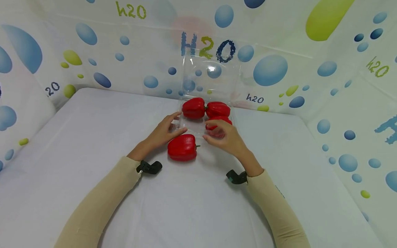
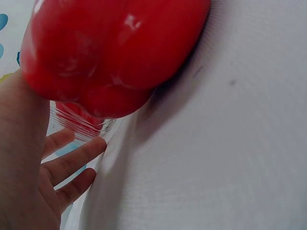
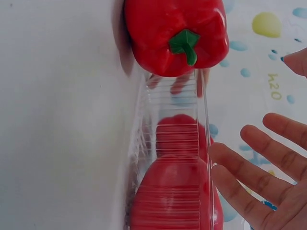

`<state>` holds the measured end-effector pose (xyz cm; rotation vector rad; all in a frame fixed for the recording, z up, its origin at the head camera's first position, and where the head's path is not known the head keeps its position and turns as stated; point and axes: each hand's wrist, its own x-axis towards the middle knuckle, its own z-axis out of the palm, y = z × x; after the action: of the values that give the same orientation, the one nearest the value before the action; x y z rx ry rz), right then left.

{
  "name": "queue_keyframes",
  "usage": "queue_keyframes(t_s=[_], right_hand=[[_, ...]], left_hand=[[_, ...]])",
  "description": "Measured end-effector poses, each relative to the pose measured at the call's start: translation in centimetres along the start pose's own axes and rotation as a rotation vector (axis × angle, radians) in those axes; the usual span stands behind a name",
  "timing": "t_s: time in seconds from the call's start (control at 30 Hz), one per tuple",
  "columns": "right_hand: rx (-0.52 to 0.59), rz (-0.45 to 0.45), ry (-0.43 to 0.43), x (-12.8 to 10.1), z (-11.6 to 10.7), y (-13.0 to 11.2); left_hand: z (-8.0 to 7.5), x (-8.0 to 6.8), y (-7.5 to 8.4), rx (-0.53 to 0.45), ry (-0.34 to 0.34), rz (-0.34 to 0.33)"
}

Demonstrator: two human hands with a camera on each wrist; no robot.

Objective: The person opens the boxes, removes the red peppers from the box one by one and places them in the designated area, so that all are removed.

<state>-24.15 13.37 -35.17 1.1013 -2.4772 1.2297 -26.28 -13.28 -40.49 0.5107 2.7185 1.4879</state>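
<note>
A red bell pepper (image 1: 182, 148) with a green stem lies on the table in front of a clear plastic container (image 1: 193, 128). Inside the container are three more red peppers: one at back left (image 1: 193, 108), one at back right (image 1: 218, 109) and one at front right (image 1: 227, 119), partly hidden by my right hand. My left hand (image 1: 162, 133) is at the container's left front corner, fingers spread, thumb above the loose pepper. Over the container's front right edge, my right hand (image 1: 227, 138) has loosely bent fingers and holds nothing.
The container's clear lid (image 1: 214, 77) stands raised at the back, against a white backdrop (image 1: 139, 51) printed with blue and green drops. A white cloth (image 1: 198, 206) covers the table. Each wrist wears a small black camera.
</note>
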Motion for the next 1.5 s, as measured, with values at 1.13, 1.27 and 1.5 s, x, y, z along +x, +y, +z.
queue_keyframes(t_s=[1.13, 1.27, 1.5], right_hand=[[-0.020, 0.003, 0.107, -0.1, -1.7, 1.3], [-0.039, 0.009, 0.125, -0.1, -1.9, 1.5], [-0.045, 0.030, 0.151, -0.1, -2.0, 1.9]], left_hand=[[0.0, 0.2, -0.2, -0.002, -0.009, 0.001], [0.0, 0.2, -0.2, -0.003, -0.010, -0.001], [-0.1, 0.1, -0.2, -0.001, -0.012, -0.011]])
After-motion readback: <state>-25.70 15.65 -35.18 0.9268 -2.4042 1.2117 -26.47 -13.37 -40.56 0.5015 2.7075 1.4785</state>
